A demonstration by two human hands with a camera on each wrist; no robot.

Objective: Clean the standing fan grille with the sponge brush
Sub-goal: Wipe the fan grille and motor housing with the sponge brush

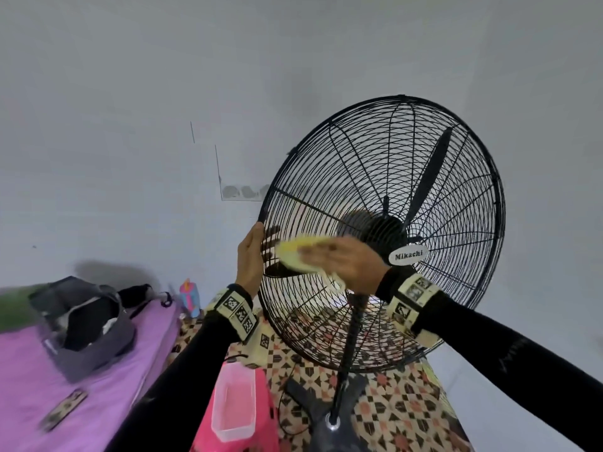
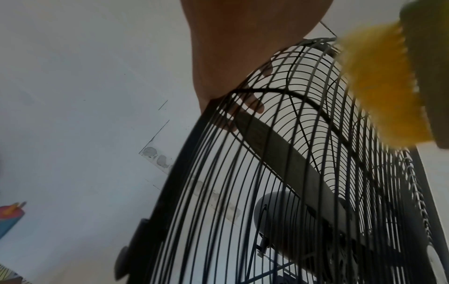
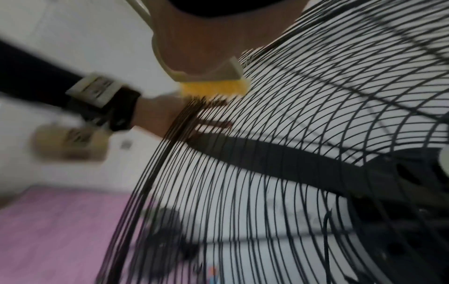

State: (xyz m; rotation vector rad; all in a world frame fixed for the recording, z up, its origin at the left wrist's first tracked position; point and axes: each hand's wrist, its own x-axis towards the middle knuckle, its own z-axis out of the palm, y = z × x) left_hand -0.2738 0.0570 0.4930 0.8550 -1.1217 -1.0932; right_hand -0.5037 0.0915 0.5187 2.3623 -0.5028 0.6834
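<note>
Nearest the camera, a clear plastic tub (image 1: 233, 401) is sitting on something pink, low down between the two black sleeves; what it is for I cannot tell. On the left, a purple bed (image 1: 107, 386) is carrying a grey bag (image 1: 86, 324).

Just above, the two hands are working close together at the left side of the fan. The left hand (image 1: 249, 259) is hooking over the black rim of the grille (image 1: 434, 177), thumb in front and fingers (image 2: 253, 104) poking in behind the wires, apparently to keep the big fan head from swinging or turning away under pressure. The right hand (image 1: 342, 261) is wrapping round the pale back of the brush (image 1: 295, 254) and pressing its yellow bristles against the front wires, just beside the left hand. The brush's handle is sticking out under the wrist. The blur on brush and hand suggests scrubbing is in progress.

So the brush is lying on the grille's lower left part, between the rim and the centre badge (image 1: 408, 256). A dark blade (image 3: 279, 159) is showing behind the wires.

Further back, the fan's pole (image 1: 350, 340) is running down to a base on the patterned floor (image 1: 401, 399), and a plain white wall (image 1: 163, 93) is standing behind everything. Most of the grille seems still to be brushed, judging by the brush's position.
</note>
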